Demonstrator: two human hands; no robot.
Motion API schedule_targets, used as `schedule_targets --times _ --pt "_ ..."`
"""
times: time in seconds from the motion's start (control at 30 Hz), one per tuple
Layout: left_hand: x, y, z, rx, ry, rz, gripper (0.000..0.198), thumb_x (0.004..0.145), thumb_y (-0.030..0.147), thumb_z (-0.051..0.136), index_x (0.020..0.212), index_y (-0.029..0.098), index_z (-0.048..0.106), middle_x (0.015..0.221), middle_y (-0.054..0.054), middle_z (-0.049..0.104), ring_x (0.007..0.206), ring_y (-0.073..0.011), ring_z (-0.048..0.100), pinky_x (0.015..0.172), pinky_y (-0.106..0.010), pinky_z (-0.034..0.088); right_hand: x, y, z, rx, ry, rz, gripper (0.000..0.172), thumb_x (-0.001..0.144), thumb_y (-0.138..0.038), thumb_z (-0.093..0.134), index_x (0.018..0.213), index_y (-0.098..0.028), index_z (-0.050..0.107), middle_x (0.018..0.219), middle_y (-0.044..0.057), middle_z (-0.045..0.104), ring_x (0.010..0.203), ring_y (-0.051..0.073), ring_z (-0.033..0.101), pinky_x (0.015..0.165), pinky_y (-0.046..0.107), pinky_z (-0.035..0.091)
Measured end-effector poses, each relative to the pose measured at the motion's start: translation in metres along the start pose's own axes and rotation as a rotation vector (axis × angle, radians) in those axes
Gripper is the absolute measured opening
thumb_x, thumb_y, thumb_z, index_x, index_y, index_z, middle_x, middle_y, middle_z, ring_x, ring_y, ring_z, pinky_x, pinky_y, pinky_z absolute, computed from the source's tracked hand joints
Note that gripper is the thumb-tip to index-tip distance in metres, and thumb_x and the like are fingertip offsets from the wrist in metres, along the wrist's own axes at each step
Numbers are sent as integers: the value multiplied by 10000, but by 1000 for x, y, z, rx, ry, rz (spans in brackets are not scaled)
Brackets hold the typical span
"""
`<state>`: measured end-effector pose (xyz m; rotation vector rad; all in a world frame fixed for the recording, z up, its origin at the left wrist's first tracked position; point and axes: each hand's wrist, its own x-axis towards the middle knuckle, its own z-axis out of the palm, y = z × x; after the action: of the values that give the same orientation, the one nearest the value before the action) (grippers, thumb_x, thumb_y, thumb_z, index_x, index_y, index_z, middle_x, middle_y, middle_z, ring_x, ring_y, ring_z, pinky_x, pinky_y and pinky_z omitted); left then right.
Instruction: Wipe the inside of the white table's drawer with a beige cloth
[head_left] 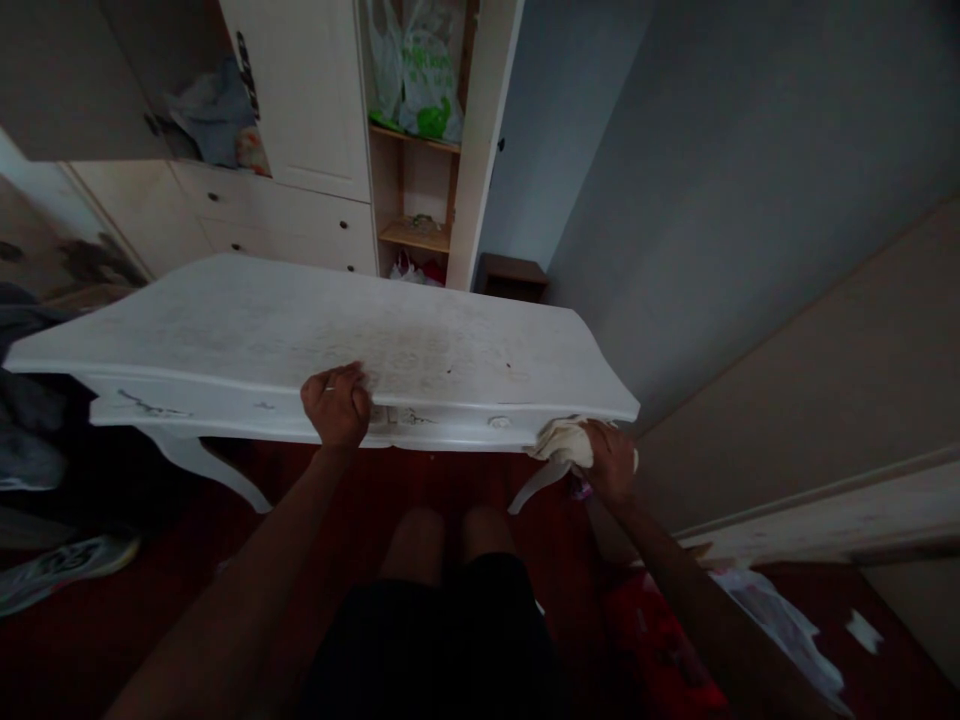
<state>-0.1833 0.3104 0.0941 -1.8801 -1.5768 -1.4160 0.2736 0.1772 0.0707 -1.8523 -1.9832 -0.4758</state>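
A white table (480, 335) with curved legs and carved trim on its front stands before me. Dark smudges mark the middle of its top. My left hand (336, 405) is closed over the front edge, left of centre, fingers curled on the top; its underside is hidden. At the right front corner, my right hand (611, 460) holds a crumpled cream cloth (561, 443) against the front face below the tabletop. Part of the cloth is hidden behind the fingers.
Behind the table are a white wardrobe (307, 90) with its door open and plastic bags (431, 80) on a shelf. A shoe (67, 570) lies at left. A red bag (660, 640) and white plastic (784, 620) are on the floor at right, near the wall.
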Motion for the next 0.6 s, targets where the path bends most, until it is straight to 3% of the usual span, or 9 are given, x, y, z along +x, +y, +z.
schedule_targets --times 0.1,0.27,0.43,0.6 --pt "0 0 0 12 -4 -4 263 859 189 408 992 202 634 1065 -90 717 1035 -267 592 990 -473 381 4 -6 -10 52 45 152 503 826 -373 568 1300 -205 549 1286 167 592 1178 366 508 998 502 384" --pt "0 0 0 -15 -7 -18 261 850 187 422 1002 210 633 1065 -101 709 1052 -272 577 995 -468 366 17 -68 3 247 220 227 513 825 -406 571 1274 -162 538 1215 177 602 1151 344 513 1000 500 388" --pt "1 -1 1 -28 -12 -27 254 841 189 428 976 200 644 1065 -99 705 1040 -264 580 999 -453 355 29 -130 24 404 296 127 436 811 -325 595 1225 -192 566 1133 138 626 1075 316 539 946 476 425" --pt "-1 -3 4 -103 18 -32 256 832 175 451 997 182 646 1053 -116 701 1043 -267 580 1006 -459 334 35 -158 29 308 360 -119 447 801 -187 598 1247 -178 568 1150 131 633 1103 301 532 967 456 413"
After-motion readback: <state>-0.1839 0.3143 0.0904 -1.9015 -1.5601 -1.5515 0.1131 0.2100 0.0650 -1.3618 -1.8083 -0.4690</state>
